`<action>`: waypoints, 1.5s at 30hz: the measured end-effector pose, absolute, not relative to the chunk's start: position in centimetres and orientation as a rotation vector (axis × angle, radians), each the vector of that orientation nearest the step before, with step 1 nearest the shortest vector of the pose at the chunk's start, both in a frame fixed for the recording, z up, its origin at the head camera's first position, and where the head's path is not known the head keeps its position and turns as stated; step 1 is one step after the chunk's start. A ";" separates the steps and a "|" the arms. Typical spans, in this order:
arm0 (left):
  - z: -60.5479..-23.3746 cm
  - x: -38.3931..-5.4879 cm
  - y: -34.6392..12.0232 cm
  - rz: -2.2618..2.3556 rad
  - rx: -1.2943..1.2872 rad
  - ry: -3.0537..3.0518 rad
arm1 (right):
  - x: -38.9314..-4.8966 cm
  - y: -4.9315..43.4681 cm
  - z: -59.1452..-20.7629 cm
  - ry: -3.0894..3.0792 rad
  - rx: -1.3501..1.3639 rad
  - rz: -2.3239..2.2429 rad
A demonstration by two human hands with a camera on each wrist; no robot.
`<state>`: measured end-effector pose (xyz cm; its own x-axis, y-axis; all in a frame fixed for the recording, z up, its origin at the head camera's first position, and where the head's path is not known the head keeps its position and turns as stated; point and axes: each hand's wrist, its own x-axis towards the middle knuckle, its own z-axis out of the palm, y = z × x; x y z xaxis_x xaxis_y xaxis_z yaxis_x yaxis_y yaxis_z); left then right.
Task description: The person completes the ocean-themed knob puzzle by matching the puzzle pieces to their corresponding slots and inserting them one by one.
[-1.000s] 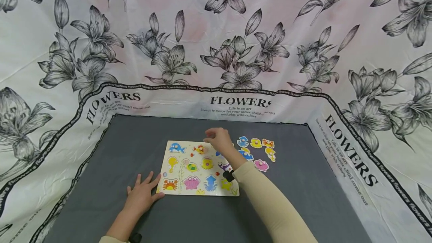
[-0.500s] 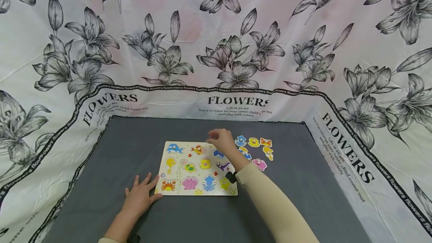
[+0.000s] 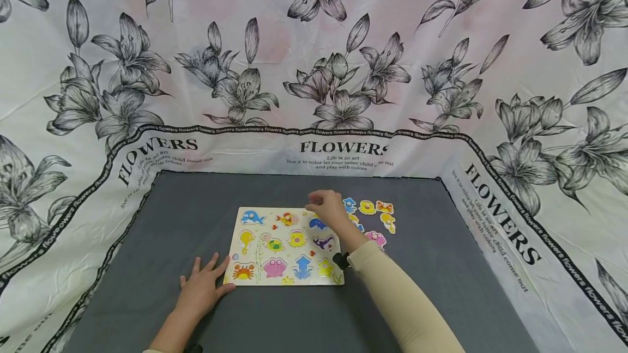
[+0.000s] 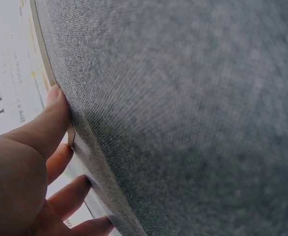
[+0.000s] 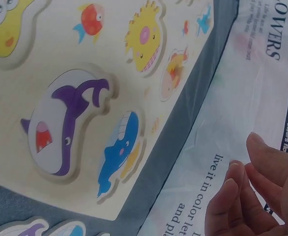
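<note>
One puzzle board [image 3: 288, 254], likely light and stiff, best held by its edges, lies at lower centre of the head view, left hand [image 3: 202, 286] spread against its left edge, right hand [image 3: 330, 208] loosely curled, apparently empty, at upper right.

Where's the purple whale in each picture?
Head: the purple whale is just right of center, in the lower half.
Left wrist: not in it.
Right wrist: big, left of center, about halfway down.
Shared landmark: the puzzle board; the left wrist picture shows mostly its thin edge, at upper left.
</note>
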<state>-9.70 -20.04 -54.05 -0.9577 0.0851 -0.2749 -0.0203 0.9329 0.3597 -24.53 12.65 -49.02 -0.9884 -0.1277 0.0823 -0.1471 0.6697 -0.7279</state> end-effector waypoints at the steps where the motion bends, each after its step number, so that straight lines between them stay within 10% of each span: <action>1: -54.1 -9.7 -20.0 0.528 0.048 2.803 | -24.6 12.8 -49.1 -2.845 0.234 1.247; 45: -54.3 -9.8 -19.9 0.508 0.042 2.808 | -23.5 19.3 -50.7 -2.880 -0.012 1.173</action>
<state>-9.83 -19.93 -54.33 -0.9585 0.0792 -0.2740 -0.0218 0.9375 0.3472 -23.53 19.26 -50.71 -0.9995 0.0189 0.0266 -0.0050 0.7153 -0.6987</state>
